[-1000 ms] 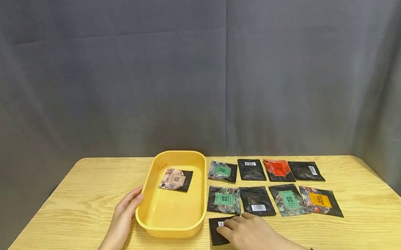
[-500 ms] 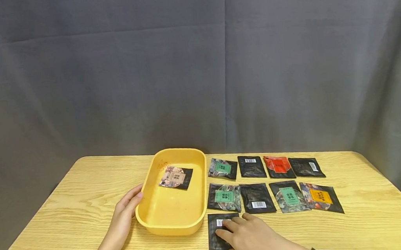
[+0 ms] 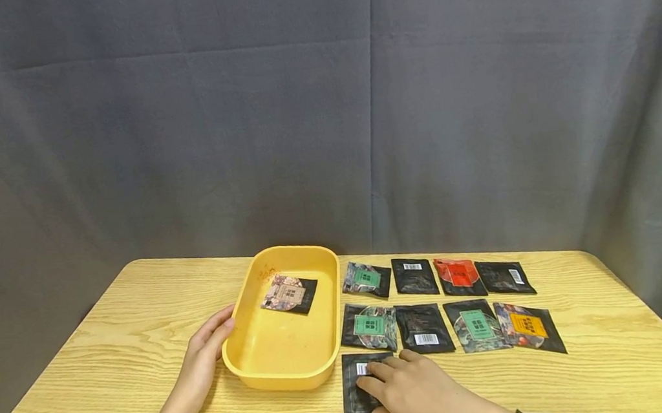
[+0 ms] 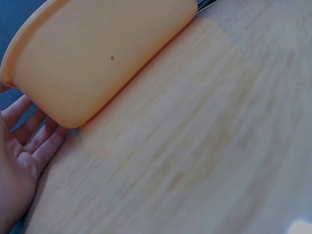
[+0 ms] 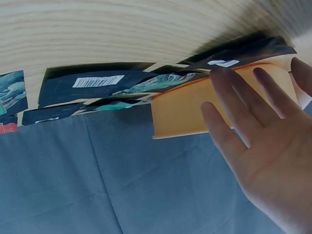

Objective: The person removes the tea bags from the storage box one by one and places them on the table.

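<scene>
Grey cloth (image 3: 324, 116) hangs behind a pale wooden table (image 3: 105, 373) that fills the lower part of the head view. On it stands a yellow tray (image 3: 312, 266) with one patterned packet (image 3: 288, 294) lying inside near its far end. To the right of the tray, two rows of four sachets (image 3: 422, 327) lie flat, and a lone black sachet (image 3: 357, 386) lies nearer the person, just beside the tray's near right corner.

Only the head view shows this whole layout. The left wrist view shows just the tray's outer wall (image 4: 107, 63) from low on the table, with the left hand's fingers (image 4: 34, 141) straight and the palm turned up beside it. The right wrist view looks along the tabletop past the outstretched right hand (image 5: 263, 131), taking in the sachets edge-on, one barcode label (image 5: 97, 81) and the tray's end (image 5: 185, 112).

From above, the left hand (image 3: 205, 356) rests open against the tray's near left side, fingers extended along the wall. The right hand (image 3: 409, 388) lies flat and relaxed, palm down, fingertips on the lone black sachet, gripping nothing.
</scene>
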`<move>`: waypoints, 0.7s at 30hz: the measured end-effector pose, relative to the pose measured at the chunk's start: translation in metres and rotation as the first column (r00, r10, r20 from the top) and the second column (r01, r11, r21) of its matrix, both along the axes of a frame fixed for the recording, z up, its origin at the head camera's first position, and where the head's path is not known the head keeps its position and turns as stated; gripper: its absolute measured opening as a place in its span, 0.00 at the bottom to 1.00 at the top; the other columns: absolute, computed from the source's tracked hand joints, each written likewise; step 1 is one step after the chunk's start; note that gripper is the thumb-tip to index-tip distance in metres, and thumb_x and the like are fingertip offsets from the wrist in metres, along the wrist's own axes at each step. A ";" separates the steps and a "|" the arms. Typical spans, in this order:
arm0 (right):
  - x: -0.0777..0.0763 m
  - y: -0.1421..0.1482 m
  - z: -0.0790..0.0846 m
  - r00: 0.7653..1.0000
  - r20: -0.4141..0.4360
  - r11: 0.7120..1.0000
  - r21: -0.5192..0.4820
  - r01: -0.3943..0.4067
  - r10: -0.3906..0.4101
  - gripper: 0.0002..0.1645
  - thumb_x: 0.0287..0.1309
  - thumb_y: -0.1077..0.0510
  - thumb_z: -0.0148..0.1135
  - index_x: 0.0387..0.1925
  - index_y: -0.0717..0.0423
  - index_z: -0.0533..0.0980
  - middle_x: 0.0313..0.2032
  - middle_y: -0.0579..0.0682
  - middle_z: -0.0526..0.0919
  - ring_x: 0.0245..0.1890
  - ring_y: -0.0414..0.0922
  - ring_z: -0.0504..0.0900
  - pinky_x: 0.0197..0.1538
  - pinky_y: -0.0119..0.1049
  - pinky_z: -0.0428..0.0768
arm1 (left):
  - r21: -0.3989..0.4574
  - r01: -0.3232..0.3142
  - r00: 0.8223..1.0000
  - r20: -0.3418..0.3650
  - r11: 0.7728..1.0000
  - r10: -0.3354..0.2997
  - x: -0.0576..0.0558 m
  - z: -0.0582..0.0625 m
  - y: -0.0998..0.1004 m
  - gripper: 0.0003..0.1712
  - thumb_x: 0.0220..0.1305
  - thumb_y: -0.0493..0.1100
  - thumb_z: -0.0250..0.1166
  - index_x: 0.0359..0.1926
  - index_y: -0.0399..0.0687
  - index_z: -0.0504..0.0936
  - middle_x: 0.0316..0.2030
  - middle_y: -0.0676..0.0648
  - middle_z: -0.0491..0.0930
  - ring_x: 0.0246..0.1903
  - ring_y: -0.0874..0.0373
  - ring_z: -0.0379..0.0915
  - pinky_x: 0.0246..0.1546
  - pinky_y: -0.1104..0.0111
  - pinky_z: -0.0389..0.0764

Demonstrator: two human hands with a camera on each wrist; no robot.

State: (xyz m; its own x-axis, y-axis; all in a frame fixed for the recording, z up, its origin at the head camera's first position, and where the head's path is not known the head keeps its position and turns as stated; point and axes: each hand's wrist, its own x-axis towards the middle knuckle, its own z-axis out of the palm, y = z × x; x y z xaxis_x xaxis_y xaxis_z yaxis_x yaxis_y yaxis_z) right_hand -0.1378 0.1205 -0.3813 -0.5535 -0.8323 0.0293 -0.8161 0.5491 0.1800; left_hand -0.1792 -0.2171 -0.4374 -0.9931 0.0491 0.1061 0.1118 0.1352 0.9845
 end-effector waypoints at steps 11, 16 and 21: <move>0.000 -0.001 0.020 0.999 0.049 0.991 -0.132 -0.007 0.014 0.18 0.66 0.48 0.64 0.54 0.49 0.81 0.48 0.43 0.84 0.48 0.41 0.82 0.51 0.43 0.81 | -0.004 -0.006 1.000 0.001 1.000 0.006 0.000 0.000 0.000 0.28 0.79 0.50 0.45 0.71 0.37 0.63 0.65 0.37 0.68 0.54 0.68 0.70 0.57 0.66 0.68; 0.000 -0.003 0.023 0.993 -0.058 0.967 -0.226 -0.114 0.103 0.12 0.64 0.52 0.66 0.48 0.47 0.82 0.41 0.39 0.85 0.42 0.39 0.82 0.48 0.41 0.81 | 0.000 -0.001 1.000 -0.003 1.000 0.001 0.000 -0.001 0.000 0.28 0.80 0.49 0.45 0.71 0.37 0.63 0.65 0.37 0.69 0.54 0.66 0.70 0.56 0.67 0.69; -0.003 -0.008 0.025 0.967 -0.199 0.927 -0.306 -0.218 0.162 0.08 0.60 0.53 0.69 0.41 0.46 0.82 0.35 0.38 0.84 0.36 0.37 0.81 0.41 0.36 0.79 | 0.000 -0.001 1.000 -0.006 1.000 0.001 -0.001 -0.001 0.000 0.28 0.79 0.49 0.45 0.71 0.37 0.64 0.64 0.37 0.69 0.54 0.66 0.71 0.56 0.66 0.69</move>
